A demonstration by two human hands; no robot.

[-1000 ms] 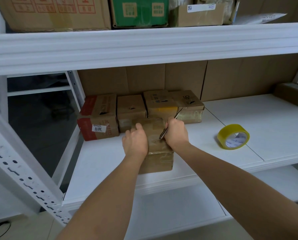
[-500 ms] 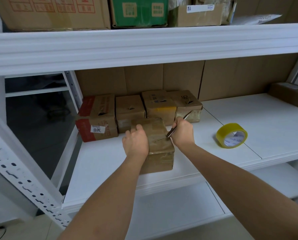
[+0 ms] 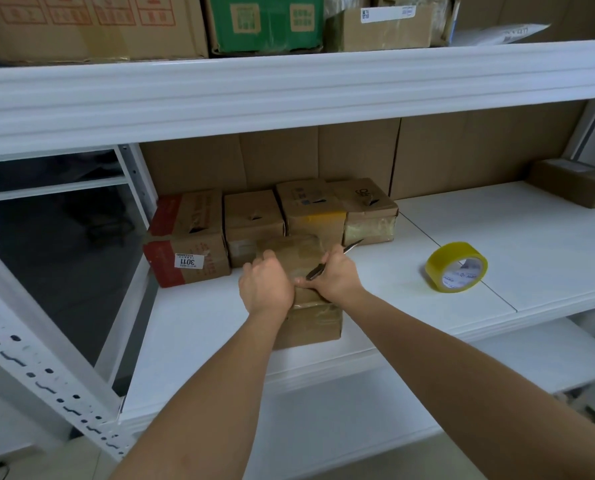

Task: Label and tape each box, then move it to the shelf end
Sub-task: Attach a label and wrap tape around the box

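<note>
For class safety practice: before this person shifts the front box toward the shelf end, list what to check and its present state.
1. Left hand steadies the front box: ok.
2. Right hand free of the metal blade: not ok, it grips the blade.
3. Tape sealed on the box top: cannot tell, the hands cover it.
4. Label on this box: cannot tell.
5. Tape roll clear of the box: ok, apart on the shelf.

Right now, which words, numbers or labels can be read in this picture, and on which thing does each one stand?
"3011", upside down: white sticker on the red and brown box.
Red print on the top-shelf carton: too blurred to read.
Yellow panels on the green carton: unreadable.
White label on the brown top-shelf box: too small.
Print inside the yellow tape roll: blurred.
</note>
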